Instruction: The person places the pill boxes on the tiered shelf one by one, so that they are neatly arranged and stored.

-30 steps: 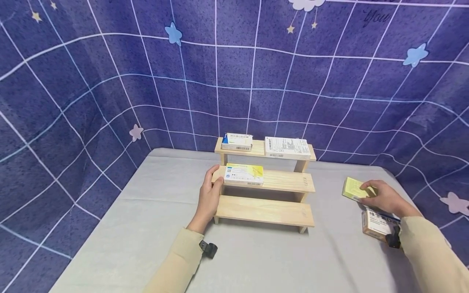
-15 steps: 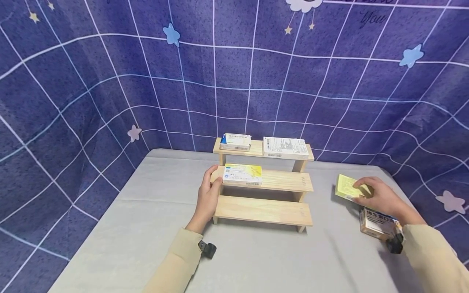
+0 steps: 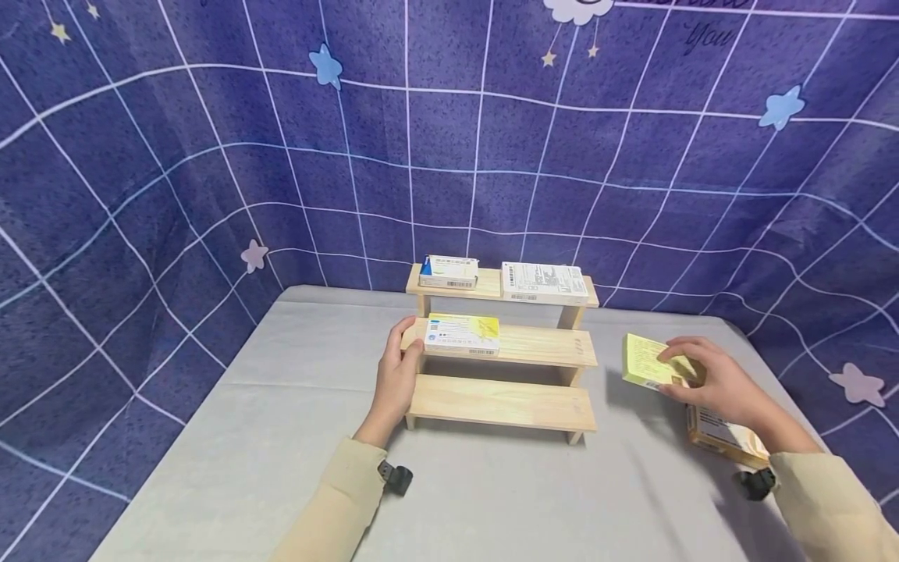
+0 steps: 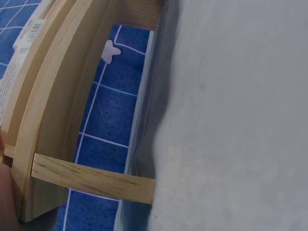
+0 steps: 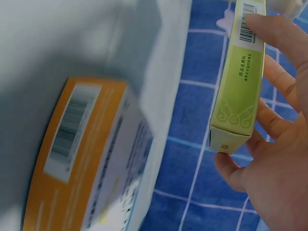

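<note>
A light wooden three-step rack [image 3: 502,400] stands on the table. The left hand [image 3: 396,375] grips the left end of its middle step, thumb on the near side beside a white-and-yellow medicine box [image 3: 462,336]. In the left wrist view, only a sliver of that hand shows against the rack's wooden boards [image 4: 53,96]. To the right of the rack, the right hand [image 3: 716,382] pinches a yellow-green medicine box [image 3: 642,361] above the table. The right wrist view shows the barcoded narrow side of this green box [image 5: 238,91] between thumb and fingers.
On the top step lie a blue-and-white box [image 3: 449,272] and a white printed box [image 3: 544,282]. An orange-and-white box [image 3: 723,437] sits on the grey tablecloth [image 3: 492,499], partly under the right forearm. A blue gridded curtain [image 3: 449,140] hangs behind.
The right hand has lifted the yellow-green box off the table and carried it left toward the rack. The left hand keeps its hold on the rack.
</note>
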The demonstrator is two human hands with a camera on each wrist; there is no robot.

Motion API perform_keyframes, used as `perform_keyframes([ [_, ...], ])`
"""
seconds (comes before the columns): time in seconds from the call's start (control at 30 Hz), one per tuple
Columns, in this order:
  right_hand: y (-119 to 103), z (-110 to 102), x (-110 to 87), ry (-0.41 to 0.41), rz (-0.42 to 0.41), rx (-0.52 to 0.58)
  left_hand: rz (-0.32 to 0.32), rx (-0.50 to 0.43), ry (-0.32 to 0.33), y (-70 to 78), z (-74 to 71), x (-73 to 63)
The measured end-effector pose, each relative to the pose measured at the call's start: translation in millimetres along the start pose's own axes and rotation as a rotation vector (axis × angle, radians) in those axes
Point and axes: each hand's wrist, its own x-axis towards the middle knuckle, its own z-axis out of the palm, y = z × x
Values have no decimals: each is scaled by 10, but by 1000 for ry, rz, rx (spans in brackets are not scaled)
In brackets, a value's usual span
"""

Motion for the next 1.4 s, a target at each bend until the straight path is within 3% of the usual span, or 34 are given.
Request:
perform_keyframes([
  [0.53, -521, -42, 151, 9, -36, 62, 16, -11, -9, -28, -7, 7],
  [1.07, -914, 218, 409, 12, -79, 141, 22, -27, -16, -47, -14, -8],
  [1.3, -1006, 374, 535, -4, -78, 211, 6, -31, -30, 387, -66, -153],
  [1.4, -976, 450, 585, -12, -68, 219, 13, -21, -30, 391, -64, -152],
])
